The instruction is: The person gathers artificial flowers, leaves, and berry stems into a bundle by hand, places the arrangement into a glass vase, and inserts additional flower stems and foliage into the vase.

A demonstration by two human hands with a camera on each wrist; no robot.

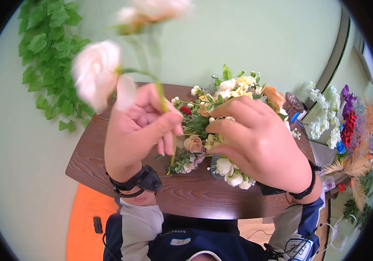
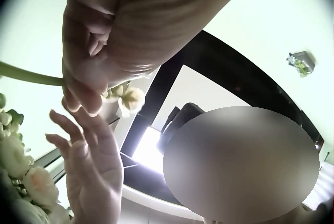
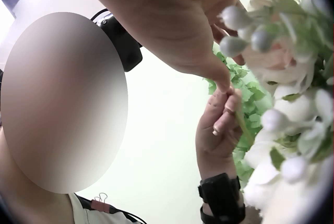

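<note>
My left hand (image 1: pixel 140 124) pinches the green stem of an artificial flower spray between thumb and fingers, over the left part of the table. The spray carries pale pink-white roses (image 1: pixel 96 71); its upper blooms are blurred. Below the hand, the bare stem end reaches down in front of the table. To the right, my right hand (image 1: pixel 256 139) hovers at the flower arrangement (image 1: pixel 193 143), its fingers loosely bent and apart. In the left wrist view the right hand (image 2: pixel 96 166) shows spread fingers holding nothing. White berries (image 3: pixel 235 18) hang close by its fingers in the right wrist view.
The arrangement of white, peach and red blooms covers much of the dark wooden table (image 1: pixel 186 202). A green ivy garland (image 1: pixel 51 56) hangs on the left wall. More colourful flowers (image 1: pixel 349 124) stand at the far right. An orange surface (image 1: pixel 86 222) lies lower left.
</note>
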